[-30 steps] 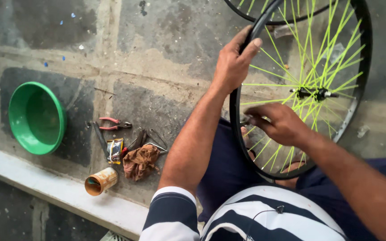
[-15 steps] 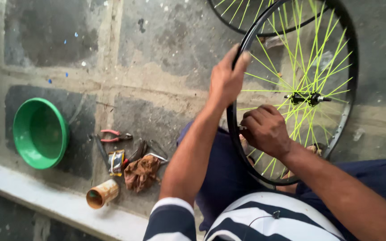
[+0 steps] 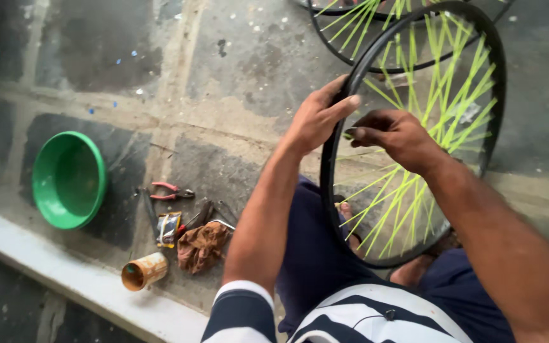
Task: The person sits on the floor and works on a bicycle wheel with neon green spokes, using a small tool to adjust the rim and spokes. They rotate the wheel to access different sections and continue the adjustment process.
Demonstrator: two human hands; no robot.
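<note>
A black bicycle wheel rim with bright yellow-green spokes stands upright between my knees. My left hand grips the rim's upper left edge, fingers curled over it. My right hand sits just inside the rim beside the left hand, fingertips pinched together on something small at the rim; what it pinches is too small to tell. The hub is hidden behind my right forearm.
On the stone floor at the left lie a green bowl, red-handled pliers, a brown rag, a small packet and a rusty tin. A second wheel lies at the top. A pale kerb runs along the lower left.
My right hand has risen from the lower spokes near the hub up to the rim beside my left hand. The left hand slid lower along the rim. The view shifted right.
</note>
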